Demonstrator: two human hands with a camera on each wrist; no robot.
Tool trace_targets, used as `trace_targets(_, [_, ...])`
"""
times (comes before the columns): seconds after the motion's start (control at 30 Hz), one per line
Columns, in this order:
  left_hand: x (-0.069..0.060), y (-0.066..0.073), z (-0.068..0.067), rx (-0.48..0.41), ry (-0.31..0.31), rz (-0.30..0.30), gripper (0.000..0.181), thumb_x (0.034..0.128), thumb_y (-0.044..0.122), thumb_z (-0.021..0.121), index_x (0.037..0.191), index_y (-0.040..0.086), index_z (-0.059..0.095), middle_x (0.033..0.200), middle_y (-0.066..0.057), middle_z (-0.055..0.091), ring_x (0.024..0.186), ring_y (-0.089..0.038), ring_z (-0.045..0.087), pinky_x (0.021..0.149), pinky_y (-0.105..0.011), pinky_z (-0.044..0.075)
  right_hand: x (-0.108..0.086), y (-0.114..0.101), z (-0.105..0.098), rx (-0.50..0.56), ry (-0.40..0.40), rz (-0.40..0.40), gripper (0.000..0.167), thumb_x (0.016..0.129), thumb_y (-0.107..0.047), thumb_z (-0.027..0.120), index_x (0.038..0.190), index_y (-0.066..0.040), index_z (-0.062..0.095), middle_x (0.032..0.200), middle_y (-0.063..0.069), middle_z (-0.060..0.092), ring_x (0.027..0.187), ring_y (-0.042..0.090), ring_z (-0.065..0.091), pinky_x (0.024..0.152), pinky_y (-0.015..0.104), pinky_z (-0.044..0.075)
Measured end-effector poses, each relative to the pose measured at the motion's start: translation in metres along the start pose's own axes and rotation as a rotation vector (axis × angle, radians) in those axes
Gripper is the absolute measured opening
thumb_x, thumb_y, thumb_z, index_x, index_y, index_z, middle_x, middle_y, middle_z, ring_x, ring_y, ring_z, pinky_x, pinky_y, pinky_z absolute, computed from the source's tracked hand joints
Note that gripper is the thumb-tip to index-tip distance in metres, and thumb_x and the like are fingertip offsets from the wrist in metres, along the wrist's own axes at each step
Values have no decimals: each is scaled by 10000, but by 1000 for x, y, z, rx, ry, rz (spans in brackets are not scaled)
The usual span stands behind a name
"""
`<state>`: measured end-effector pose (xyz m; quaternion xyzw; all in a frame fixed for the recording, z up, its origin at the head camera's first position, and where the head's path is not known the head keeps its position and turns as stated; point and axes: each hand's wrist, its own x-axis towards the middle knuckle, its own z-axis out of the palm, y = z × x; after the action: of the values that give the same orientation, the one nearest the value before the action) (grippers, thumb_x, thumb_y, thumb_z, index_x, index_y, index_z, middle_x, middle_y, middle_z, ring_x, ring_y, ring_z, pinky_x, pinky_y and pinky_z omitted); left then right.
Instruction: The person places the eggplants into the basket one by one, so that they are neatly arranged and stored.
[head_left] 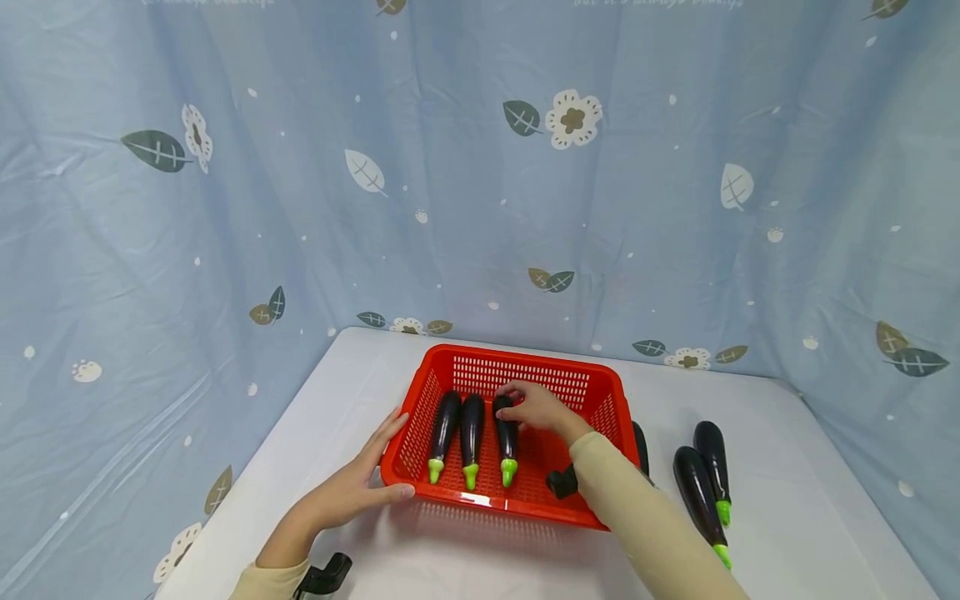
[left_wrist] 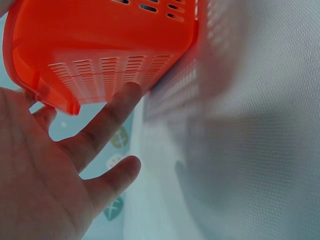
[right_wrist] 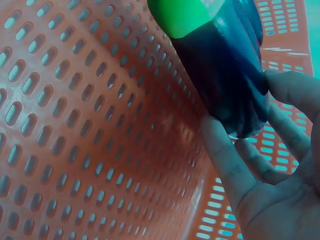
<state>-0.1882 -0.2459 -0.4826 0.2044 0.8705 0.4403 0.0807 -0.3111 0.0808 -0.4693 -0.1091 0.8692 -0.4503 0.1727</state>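
We see an eggplant (head_left: 507, 446) inside the red basket (head_left: 538, 468), the rightmost of three there, its green stem end towards the person. The right hand (head_left: 536, 407) has its thumb and fingers round the dark, rounded end; in the right wrist view we find digits on both sides of it. To its left lie two more eggplants, the leftmost (head_left: 445, 429) and the middle one (head_left: 472, 433), roughly parallel and also stem end nearest us. The left hand (head_left: 354, 490) has its fingers extended and spread against the basket's left side, with the thumb at the front left corner.

Just beyond the basket's right wall we make out part of another dark eggplant (head_left: 640, 446). Farther right, a front eggplant (head_left: 695, 496) and a back eggplant (head_left: 712, 458) lie side by side on the white surface (head_left: 810, 492). Behind everything we see a blue patterned curtain (head_left: 450, 225).
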Motion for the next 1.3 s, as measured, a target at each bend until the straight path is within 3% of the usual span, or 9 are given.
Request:
trace_targets(0.4, [0,1,0,-11,-3,1,995,904,390,747,1649,254,102,1713,-36,-15,1515,-464,140,1057,-776,276,2,3,6,3,-48,-7,457,896,-74,770,1334,-87,638,1317,191,559,869,221,655,840,409,597])
trace_targets(0.9, [0,2,0,-9,-5,-12,995,903,389,747,1648,262,101,1712,-79,-9,1521,-458,124,1067,-770,267,-5,3,-2,-44,-40,-39,468,910,-83,753,1363,-117,641,1358,201,576,831,267,683,794,367,584])
trace_targets(1.3, [0,5,-1,-7,-2,-5,1001,899,386,750,1649,214,109,1710,-93,-3,1514,-469,138,1067,-771,264,-8,2,-10,24,-20,-56,435,915,-56,741,1339,-91,651,1280,202,597,913,210,655,829,406,599])
